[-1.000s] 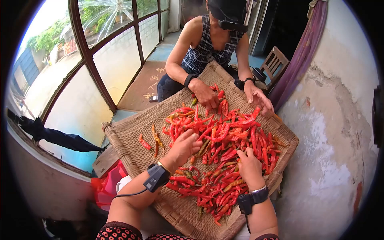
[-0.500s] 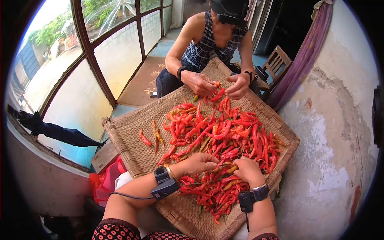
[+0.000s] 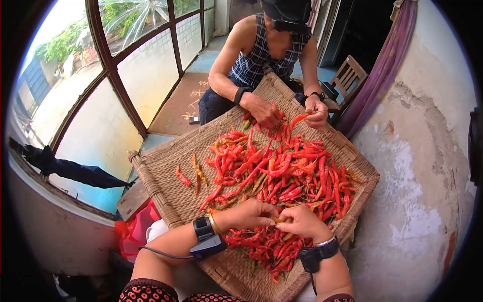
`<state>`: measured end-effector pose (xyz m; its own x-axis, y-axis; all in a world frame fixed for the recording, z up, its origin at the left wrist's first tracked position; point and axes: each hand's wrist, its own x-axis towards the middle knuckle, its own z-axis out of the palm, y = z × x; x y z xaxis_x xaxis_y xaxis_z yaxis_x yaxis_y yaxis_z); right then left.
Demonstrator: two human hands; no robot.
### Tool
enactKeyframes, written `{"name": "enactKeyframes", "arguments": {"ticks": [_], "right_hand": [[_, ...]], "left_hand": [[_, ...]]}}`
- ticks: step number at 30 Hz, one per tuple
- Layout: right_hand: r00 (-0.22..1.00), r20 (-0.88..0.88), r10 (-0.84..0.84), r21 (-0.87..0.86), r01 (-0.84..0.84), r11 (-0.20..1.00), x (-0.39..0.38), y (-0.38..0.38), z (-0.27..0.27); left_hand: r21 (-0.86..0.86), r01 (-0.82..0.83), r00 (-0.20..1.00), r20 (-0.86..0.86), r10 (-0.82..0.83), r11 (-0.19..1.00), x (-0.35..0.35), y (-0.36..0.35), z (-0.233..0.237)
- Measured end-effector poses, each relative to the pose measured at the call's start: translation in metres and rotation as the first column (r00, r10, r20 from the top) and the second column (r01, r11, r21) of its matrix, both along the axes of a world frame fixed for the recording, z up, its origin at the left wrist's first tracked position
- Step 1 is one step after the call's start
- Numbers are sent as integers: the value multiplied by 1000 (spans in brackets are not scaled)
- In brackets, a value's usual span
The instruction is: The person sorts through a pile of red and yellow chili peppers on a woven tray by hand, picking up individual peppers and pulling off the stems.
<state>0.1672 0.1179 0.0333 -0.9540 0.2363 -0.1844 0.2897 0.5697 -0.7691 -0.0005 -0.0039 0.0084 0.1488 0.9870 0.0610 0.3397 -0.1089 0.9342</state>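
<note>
My left hand [image 3: 247, 213] and my right hand [image 3: 304, 222] meet over the near part of a pile of red chili peppers [image 3: 282, 166]. Pinched between their fingertips is a yellowish chili pepper [image 3: 276, 220], partly covered by the fingers. Both hands are closed on it. The peppers lie on a woven tray [image 3: 166, 176] with a thick bound rim. A few peppers [image 3: 198, 173], red and yellow-brown, lie apart on the tray's left side.
Across the tray sits another person [image 3: 271, 55], one hand in the peppers and the other holding a red chili pepper [image 3: 301, 119]. A folded dark umbrella [image 3: 80, 171] leans at left near red plastic [image 3: 136, 229]. A wooden chair [image 3: 348, 80] and rough wall [image 3: 402, 191] stand right.
My hands have come together, and a yellowish pepper is now held between them. The other person's hands have moved apart, one lifting a red pepper to the right.
</note>
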Motion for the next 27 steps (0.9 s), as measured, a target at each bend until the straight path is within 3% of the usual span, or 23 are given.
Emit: {"name": "enactKeyframes", "arguments": {"ticks": [2, 3, 5, 7, 9, 11, 12, 13, 15, 17, 19, 20, 21, 23, 25, 27], "right_hand": [[998, -58, -32, -129, 24, 991, 0, 2, 2], [993, -61, -101, -201, 87, 976, -1, 1, 0], [942, -233, -242, -89, 227, 970, -3, 7, -5], [900, -283, -330, 297, 410, 862, -1, 13, 1], [877, -349, -329, 382, 454, 805, 3, 25, -11], [833, -407, -374, 345, 519, 782, 3, 31, -13], [829, -420, -368, 387, 531, 754, 2, 31, -11], [828, -419, -374, 385, 534, 752, 1, 31, -11], [780, -524, -342, 400, 580, 710, -3, 32, -11], [801, -487, -348, 426, 566, 706, -7, 33, -8], [812, -521, -263, 604, 568, 559, -10, 32, -8], [843, -430, -324, 554, 530, 642, -11, 34, -17], [867, -380, -321, 585, 494, 643, -12, 35, -23], [859, -387, -334, 588, 509, 629, -12, 33, -29], [839, -432, -331, 532, 533, 658, -13, 27, -23], [815, -476, -330, 472, 553, 686, -15, 17, -14]], "left_hand": [[-167, 27, 999, -41, -34, 986, -3, -1, 11], [-84, 0, 1000, -26, -2, 996, -6, -3, 7], [-297, -115, 982, 112, 154, 948, -13, -5, 22], [-400, -294, 907, 171, 386, 868, -25, -4, 27], [-329, -369, 753, 443, 487, 869, -43, -3, 22], [-275, -456, 468, 735, 491, 847, -53, 4, 13], [-355, -440, 340, 784, 519, 825, -57, 7, 14], [-358, -436, 342, 783, 520, 826, -56, 8, 12], [-453, -522, 231, 740, 631, 722, -52, 10, 7], [-473, -513, 250, 716, 652, 716, -44, 10, 2], [-481, -314, 465, 673, 575, 818, -35, 10, -1], [-498, -262, 572, 609, 549, 827, -28, 9, 1], [-499, -260, 573, 609, 548, 827, -25, 9, -1], [-426, -143, 784, 502, 365, 893, -17, 9, -9], [-449, -133, 825, 444, 349, 884, -10, 7, -5], [-338, -152, 882, 378, 282, 929, -7, 5, -9]]}}
